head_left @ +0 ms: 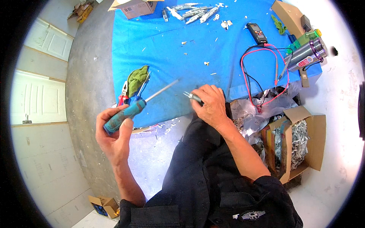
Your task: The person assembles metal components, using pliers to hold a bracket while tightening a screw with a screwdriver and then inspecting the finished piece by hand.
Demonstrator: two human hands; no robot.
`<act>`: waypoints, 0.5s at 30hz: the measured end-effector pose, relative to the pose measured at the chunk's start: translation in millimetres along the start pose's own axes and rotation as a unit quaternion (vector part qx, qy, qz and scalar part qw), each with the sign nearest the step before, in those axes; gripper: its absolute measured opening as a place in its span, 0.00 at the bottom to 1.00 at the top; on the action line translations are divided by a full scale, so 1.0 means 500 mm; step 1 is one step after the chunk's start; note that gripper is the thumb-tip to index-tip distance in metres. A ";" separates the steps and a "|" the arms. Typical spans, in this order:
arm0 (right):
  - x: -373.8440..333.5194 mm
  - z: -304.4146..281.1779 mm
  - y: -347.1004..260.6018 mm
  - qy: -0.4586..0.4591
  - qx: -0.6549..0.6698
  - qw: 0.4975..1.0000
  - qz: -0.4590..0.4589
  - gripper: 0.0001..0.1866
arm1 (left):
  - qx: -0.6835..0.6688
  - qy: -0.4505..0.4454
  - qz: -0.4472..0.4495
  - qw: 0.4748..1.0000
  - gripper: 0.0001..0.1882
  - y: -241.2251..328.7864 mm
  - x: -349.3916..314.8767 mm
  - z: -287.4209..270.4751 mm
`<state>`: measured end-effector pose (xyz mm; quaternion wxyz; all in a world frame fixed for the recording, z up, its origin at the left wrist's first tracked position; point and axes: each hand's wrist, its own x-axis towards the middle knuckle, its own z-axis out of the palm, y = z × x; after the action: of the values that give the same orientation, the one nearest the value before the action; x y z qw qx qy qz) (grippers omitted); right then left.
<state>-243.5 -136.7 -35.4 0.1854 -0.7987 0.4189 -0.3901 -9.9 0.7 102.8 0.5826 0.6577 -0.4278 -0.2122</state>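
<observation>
A screwdriver with a teal handle (124, 117) is in my left hand (114, 142), its metal shaft angled up to the right over the near part of the table. My right hand (211, 105) is closed round a small dark cylindrical piece (196, 98). Two thin metal prongs stick out of that piece toward the screwdriver's tip, apart from it. The rest of the piece is hidden by my fingers. Beyond the screwdriver lie red-handled pliers (123, 93), a green cloth (137, 80) and a blue-handled tool (135, 99).
A blue-covered table (167, 53) carries a pile of grey-white tubular parts (195, 14), a cardboard box (138, 8), a multimeter (257, 33) with red and black leads, and a thermos (304, 56). Right of me stands an open carton (316, 142) of shredded scrap.
</observation>
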 end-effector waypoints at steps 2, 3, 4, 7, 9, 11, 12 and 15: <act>0.001 0.001 0.000 0.004 0.003 1.000 0.000 0.08 | 0.008 -0.001 0.009 1.000 0.18 0.013 -0.004 0.004; 0.001 0.000 -0.001 0.000 0.007 1.000 0.001 0.08 | 0.011 -0.002 0.013 1.000 0.17 0.017 -0.004 0.005; 0.001 -0.001 -0.001 -0.004 0.009 1.000 0.002 0.09 | 0.018 -0.001 0.006 1.000 0.17 0.019 -0.004 0.007; 0.000 -0.004 0.003 -0.010 0.018 1.000 0.004 0.10 | 0.033 0.005 -0.011 0.999 0.16 0.023 0.000 0.015; 0.000 -0.003 0.005 -0.011 0.025 1.000 0.005 0.10 | 0.037 0.013 -0.016 0.999 0.16 0.022 0.005 0.022; -0.001 0.000 0.007 -0.010 0.032 0.999 0.007 0.11 | 0.043 0.019 -0.027 0.999 0.16 0.019 0.007 0.027; -0.002 -0.001 0.007 -0.012 0.032 0.999 0.008 0.11 | 0.046 0.021 -0.032 0.998 0.17 0.017 0.008 0.030; -0.001 -0.001 0.006 -0.016 0.032 0.999 0.010 0.10 | 0.057 0.024 -0.006 0.998 0.17 0.015 0.014 0.038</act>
<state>-245.8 -138.0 -37.0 0.2212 -0.7943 0.4109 -0.3891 -23.3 -15.9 107.3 0.5532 0.6972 -0.4210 -0.1751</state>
